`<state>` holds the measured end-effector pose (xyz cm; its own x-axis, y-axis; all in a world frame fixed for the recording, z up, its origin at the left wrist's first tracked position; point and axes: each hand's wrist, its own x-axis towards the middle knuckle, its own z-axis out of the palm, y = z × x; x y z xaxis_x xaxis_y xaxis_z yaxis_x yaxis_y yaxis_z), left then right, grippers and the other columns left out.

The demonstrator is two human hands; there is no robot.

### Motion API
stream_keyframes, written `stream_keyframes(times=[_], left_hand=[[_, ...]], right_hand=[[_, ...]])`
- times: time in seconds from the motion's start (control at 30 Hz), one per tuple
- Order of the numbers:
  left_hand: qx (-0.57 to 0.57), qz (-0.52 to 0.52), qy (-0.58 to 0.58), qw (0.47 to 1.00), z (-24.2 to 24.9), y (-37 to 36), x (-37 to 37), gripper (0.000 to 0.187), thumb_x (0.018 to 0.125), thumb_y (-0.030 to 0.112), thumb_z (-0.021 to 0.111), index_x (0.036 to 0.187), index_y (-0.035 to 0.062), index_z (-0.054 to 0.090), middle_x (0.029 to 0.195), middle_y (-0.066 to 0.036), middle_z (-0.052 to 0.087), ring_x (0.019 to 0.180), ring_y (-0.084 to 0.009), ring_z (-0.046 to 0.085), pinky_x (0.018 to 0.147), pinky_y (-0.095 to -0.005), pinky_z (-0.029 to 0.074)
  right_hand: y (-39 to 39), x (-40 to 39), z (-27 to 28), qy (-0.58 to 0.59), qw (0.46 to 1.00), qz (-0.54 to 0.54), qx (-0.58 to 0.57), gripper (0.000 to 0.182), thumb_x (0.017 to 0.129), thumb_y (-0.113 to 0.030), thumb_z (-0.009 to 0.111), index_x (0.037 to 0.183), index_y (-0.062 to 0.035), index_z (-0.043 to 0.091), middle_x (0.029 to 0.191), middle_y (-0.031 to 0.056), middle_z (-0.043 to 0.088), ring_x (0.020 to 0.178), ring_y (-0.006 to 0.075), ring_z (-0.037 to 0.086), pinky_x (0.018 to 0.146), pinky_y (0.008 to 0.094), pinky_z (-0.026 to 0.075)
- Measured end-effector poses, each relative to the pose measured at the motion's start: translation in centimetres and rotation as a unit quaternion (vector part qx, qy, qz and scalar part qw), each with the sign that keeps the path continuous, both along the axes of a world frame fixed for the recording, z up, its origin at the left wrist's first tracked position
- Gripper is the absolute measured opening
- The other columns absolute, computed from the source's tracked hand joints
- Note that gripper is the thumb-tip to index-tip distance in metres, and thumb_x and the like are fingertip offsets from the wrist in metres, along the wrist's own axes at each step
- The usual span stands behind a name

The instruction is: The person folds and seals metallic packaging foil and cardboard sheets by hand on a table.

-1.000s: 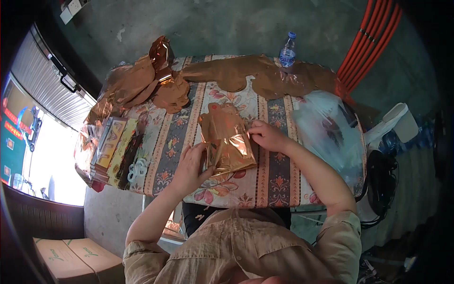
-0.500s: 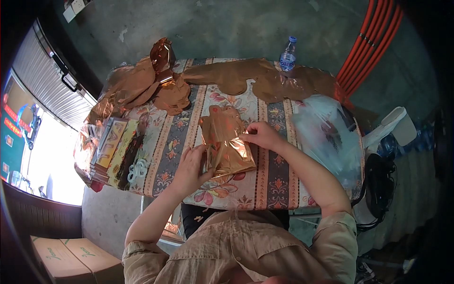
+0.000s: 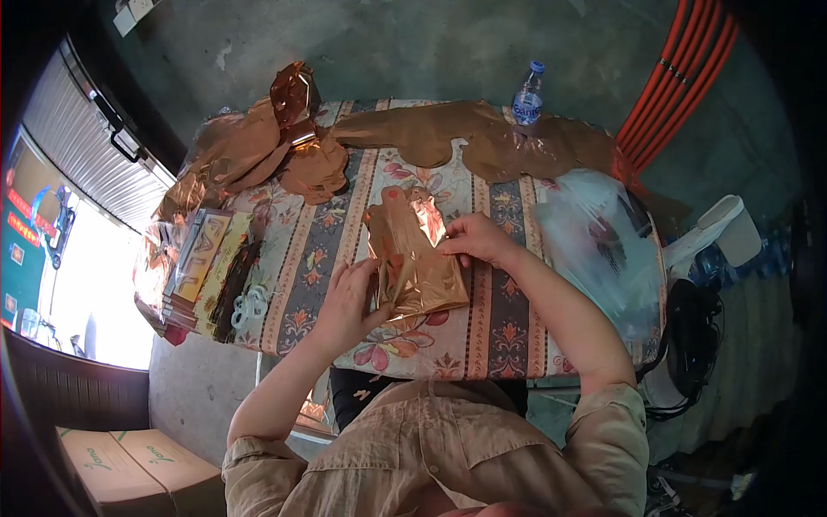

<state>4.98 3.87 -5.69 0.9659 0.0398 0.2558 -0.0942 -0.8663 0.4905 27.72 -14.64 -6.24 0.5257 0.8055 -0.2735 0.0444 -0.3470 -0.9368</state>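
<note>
A shiny copper-coloured foil piece, partly folded and creased, lies on the patterned tablecloth in front of me. My right hand pinches its right edge between thumb and fingers. Along the lower left edge rests my left hand, its thumb apart from the fingers and touching the foil. A small red mark shows near the foil's narrow upper end.
Flat copper foil pieces line the table's far side, with a water bottle among them. Packaged strips and white rings lie left; clear plastic bags lie right.
The foil's surface has shifted slightly, with a bright crease now near its upper right. Both hands stay in nearly the same places.
</note>
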Motion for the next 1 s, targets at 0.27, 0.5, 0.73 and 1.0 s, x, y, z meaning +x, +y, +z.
stream_keyframes(times=[0.27, 0.5, 0.73, 1.0], left_hand=[[0.003, 0.0, -0.011, 1.0, -0.2, 0.0, 0.2, 0.069, 0.076, 0.016, 0.073, 0.134, 0.0026, 0.039, 0.124, -0.021, 0.052, 0.12, -0.0384, 0.047, 0.108, -0.0475, 0.031], [0.019, 0.001, 0.003, 1.0, -0.2, 0.1, 0.1, 0.069, 0.079, 0.022, 0.073, 0.135, 0.0027, 0.037, 0.129, -0.019, 0.051, 0.127, -0.0336, 0.046, 0.111, -0.0521, 0.028], [0.02, -0.003, -0.007, 1.0, -0.5, 0.0, 0.0, 0.068, 0.08, 0.022, 0.072, 0.136, 0.003, 0.037, 0.13, -0.018, 0.05, 0.127, -0.034, 0.046, 0.112, -0.0517, 0.028], [0.048, -0.017, -0.044, 0.998, -0.7, 0.0, 0.2, 0.045, 0.078, 0.013, 0.071, 0.119, 0.0044, 0.054, 0.123, -0.018, 0.053, 0.121, -0.0354, 0.049, 0.106, -0.0473, 0.035]], right_hand=[[0.4, -1.1, -2.6, -0.083, 0.995, -0.003, 0.061, 0.034, 0.082, -0.001, 0.067, 0.115, 0.0039, 0.058, 0.075, 0.0029, 0.064, 0.056, 0.0074, 0.055, 0.05, 0.0222, 0.042], [0.3, -3.6, -2.0, -0.303, 0.947, -0.054, 0.091, 0.064, 0.081, 0.0, 0.065, 0.14, -0.0023, 0.041, 0.079, 0.0069, 0.059, 0.064, 0.0108, 0.057, 0.06, 0.027, 0.047], [0.4, -4.4, -1.6, -0.385, 0.915, -0.07, 0.098, 0.075, 0.081, -0.004, 0.067, 0.147, -0.0115, 0.033, 0.103, 0.0146, 0.06, 0.066, 0.0193, 0.061, 0.059, 0.0347, 0.049], [-1.2, -4.3, 0.1, -0.538, 0.841, -0.036, 0.044, 0.053, 0.082, -0.016, 0.07, 0.13, -0.0084, 0.048, 0.115, 0.0121, 0.058, 0.083, 0.0307, 0.065, 0.069, 0.0385, 0.053]])
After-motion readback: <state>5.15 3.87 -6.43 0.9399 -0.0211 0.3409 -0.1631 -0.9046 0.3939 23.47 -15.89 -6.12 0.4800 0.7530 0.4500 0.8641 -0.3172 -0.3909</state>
